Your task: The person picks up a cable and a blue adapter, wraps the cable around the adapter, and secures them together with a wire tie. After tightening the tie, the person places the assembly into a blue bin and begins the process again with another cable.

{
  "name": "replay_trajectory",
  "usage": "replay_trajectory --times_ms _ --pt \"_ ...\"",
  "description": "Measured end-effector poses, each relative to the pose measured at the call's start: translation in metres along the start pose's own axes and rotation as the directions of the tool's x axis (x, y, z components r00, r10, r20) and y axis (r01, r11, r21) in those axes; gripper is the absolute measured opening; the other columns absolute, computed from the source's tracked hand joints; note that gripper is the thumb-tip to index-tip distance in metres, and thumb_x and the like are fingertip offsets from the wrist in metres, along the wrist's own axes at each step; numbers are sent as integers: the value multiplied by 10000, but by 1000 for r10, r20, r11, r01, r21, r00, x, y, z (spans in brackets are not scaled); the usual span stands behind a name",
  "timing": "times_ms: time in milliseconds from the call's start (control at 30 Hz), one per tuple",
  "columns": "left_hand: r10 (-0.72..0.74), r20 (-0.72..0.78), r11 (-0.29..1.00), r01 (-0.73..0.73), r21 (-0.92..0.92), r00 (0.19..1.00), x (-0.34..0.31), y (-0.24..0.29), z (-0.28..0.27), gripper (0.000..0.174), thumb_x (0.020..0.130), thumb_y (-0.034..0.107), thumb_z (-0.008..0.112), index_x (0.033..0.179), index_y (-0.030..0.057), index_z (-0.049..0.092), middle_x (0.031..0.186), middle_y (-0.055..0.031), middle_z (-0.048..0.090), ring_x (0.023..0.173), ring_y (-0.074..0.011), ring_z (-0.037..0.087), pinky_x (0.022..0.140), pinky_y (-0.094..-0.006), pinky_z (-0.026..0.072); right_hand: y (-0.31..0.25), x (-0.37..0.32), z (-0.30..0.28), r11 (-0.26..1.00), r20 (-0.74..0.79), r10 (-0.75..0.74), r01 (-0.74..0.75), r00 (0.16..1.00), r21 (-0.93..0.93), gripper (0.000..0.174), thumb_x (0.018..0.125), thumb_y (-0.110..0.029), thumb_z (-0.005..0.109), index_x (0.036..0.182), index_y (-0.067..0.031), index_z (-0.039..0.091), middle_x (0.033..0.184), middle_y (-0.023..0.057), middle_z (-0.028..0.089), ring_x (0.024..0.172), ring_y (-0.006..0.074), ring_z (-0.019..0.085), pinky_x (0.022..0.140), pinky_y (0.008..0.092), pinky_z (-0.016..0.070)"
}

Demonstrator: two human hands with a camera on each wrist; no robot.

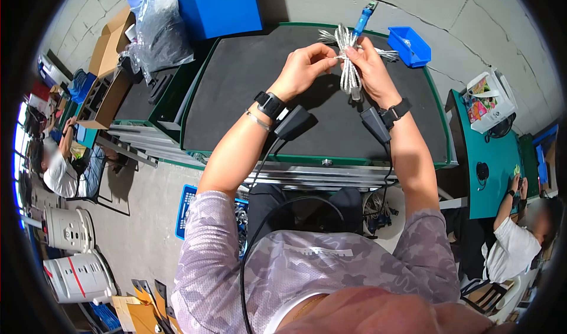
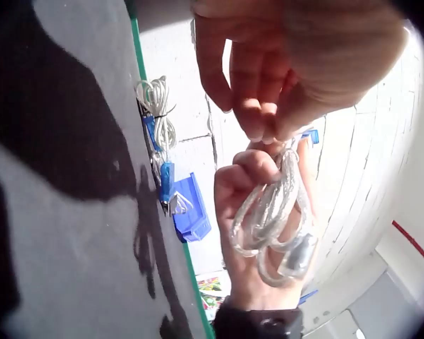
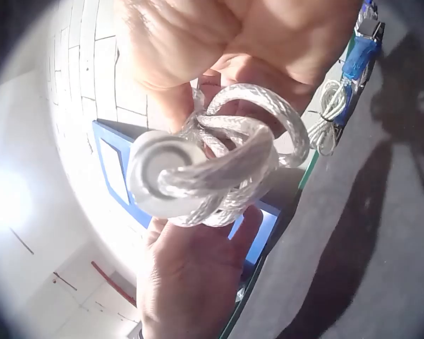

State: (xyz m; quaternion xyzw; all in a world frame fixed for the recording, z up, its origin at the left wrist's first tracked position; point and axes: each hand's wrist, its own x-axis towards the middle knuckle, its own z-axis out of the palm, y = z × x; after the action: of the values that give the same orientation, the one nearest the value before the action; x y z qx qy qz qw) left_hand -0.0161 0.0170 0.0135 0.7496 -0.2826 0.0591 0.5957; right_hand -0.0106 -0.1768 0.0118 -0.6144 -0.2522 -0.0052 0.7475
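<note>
A coiled cable (image 1: 349,77) in a clear, silvery braided sheath is held up over the dark mat, cinched at its middle. My right hand (image 1: 373,71) grips the coil at that waist, thumb across the front. From the other side my left hand (image 1: 307,68) pinches at the same waist, its fingertips close together; what lies between them is mostly hidden. A pale cylindrical end piece (image 2: 298,256) hangs from the loops. Just beyond the coil in the head view shows a blue plug (image 1: 363,22) with a metal tip.
More coiled cable (image 2: 162,116) with blue plugs lies along the mat's far edge, near a small blue bin (image 1: 410,48). A plastic bag (image 1: 162,39) and an open cardboard box (image 1: 109,68) stand left. Two people sit at other benches. Below the green-edged workbench (image 1: 307,158) is a blue basket (image 1: 188,207).
</note>
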Motion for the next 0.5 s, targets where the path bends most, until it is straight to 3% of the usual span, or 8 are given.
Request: replay_trajectory --times_ms 100,167,200,267,300,400,467,500 --pt "31 30 996 -28 -88 999 0 2 -2 115 879 120 673 945 35 632 845 -40 639 790 -83 584 735 -251 484 -9 -4 4 999 53 12 -10 998 -35 300 973 -201 565 1204 -46 453 840 12 585 684 43 552 570 191 445" --pt "365 -10 893 -347 287 931 -1 6 -6 125 846 114 699 942 63 636 874 -51 648 771 -127 601 710 -258 483 -13 -7 3 998 109 59 -54 992 -45 316 967 -226 575 1203 -53 455 820 12 579 678 45 548 567 188 438" --pt "371 -13 890 -351 290 929 -2 8 -7 125 846 114 699 942 63 636 874 -51 648 771 -127 601 710 -258 483 -11 -6 2 991 117 132 -127 984 -44 322 963 -240 583 1199 -59 458 816 9 577 677 44 547 566 188 436" --pt "566 57 571 -441 693 822 -6 13 -6 130 812 98 717 912 78 638 865 -65 640 756 -166 609 689 -272 486 -14 -5 1 968 118 247 -241 962 -61 334 951 -276 601 1178 -72 465 813 4 573 674 46 544 564 192 433" --pt "566 58 571 -442 692 822 -5 12 -5 130 812 98 717 912 78 638 865 -65 640 756 -166 609 689 -272 486 -12 -5 1 969 117 247 -241 962 -61 334 951 -276 601 1178 -72 465 813 4 573 674 46 544 564 192 433" --pt "511 -55 739 -405 539 858 -3 2 0 106 874 143 673 888 48 626 794 -38 618 737 -135 593 656 -284 481 -13 -6 4 989 75 132 -126 988 -83 296 961 -232 586 1160 -55 456 836 13 570 711 51 546 593 201 437" --pt "-53 21 998 52 45 998 1 -1 -3 208 930 236 625 873 36 626 760 -1 595 730 -102 579 654 -279 479 -8 -1 3 990 52 55 -48 997 -131 298 962 -219 585 1160 -45 446 868 20 576 756 51 549 626 204 443" --pt "-55 12 997 55 46 998 0 -1 -4 208 930 236 625 873 36 626 760 -1 595 730 -102 579 654 -279 479 -5 0 4 984 25 -10 14 1000 -179 301 962 -206 585 1160 -35 436 901 28 582 800 51 551 659 207 449"
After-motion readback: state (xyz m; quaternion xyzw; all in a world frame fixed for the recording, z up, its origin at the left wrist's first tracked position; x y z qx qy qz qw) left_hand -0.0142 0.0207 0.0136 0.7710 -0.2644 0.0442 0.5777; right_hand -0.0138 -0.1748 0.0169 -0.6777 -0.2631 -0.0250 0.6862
